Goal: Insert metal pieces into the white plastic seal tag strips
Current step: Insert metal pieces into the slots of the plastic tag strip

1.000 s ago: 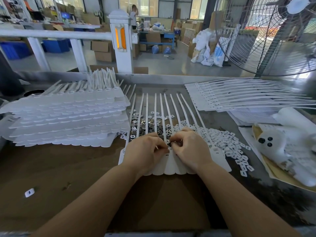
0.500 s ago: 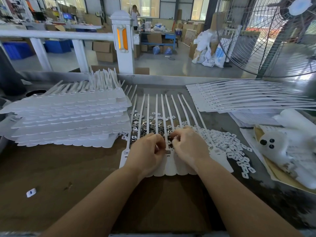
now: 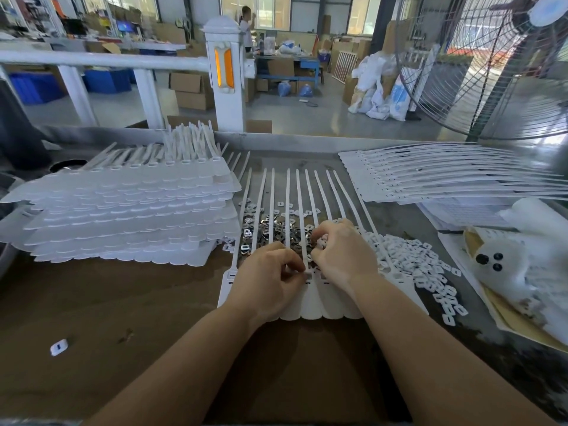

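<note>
The sheet of white seal tag strips point(image 3: 319, 302) is pinned flat on the counter point(image 3: 107, 302) by the left hand point(image 3: 270, 281), fingers pinched at a slot, while small, light, probably slippery pieces are held in the curled right hand point(image 3: 341, 253), best gripped by their edges.

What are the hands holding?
The right hand holds small white plastic pieces in its curled fingers. The left hand pinches something too small to identify.

Matt white plastic seal tag strips point(image 3: 302, 305) lie over shiny metal pieces point(image 3: 278, 230).
</note>
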### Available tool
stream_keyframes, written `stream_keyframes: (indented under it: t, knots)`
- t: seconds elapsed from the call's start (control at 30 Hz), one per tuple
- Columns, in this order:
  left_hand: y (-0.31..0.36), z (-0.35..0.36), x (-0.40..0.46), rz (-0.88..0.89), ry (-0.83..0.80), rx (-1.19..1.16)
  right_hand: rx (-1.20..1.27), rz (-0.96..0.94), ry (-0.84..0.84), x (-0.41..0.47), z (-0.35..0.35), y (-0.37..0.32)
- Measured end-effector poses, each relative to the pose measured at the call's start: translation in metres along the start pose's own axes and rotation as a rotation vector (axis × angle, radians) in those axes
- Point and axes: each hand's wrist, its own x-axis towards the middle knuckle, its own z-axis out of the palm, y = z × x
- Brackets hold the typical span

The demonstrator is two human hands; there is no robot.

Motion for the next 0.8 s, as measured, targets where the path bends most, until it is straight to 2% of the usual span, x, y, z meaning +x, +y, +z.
stream_keyframes:
  t: [0.17,0.43,0.67,0.8]
  knots:
    - [0.0014,0.0032,-0.0013,0.038,0.027,0.039,-0.074,0.000,-0.037,0.0037,0.0035,-0.0033]
    - [0.0030,0.0035,-0.0014,0.045,0.032,0.037,-0.085,-0.031,0.044,0.0063,0.0061,-0.0011]
    - [0.0019,0.0052,-0.0024,0.059,0.018,0.057,-0.177,-0.129,0.124,0.0019,0.0078,0.0038]
    - [0.0014,0.0060,-0.0015,0.044,0.022,0.064,-0.073,-0.162,0.155,0.0008,0.0070,0.0040]
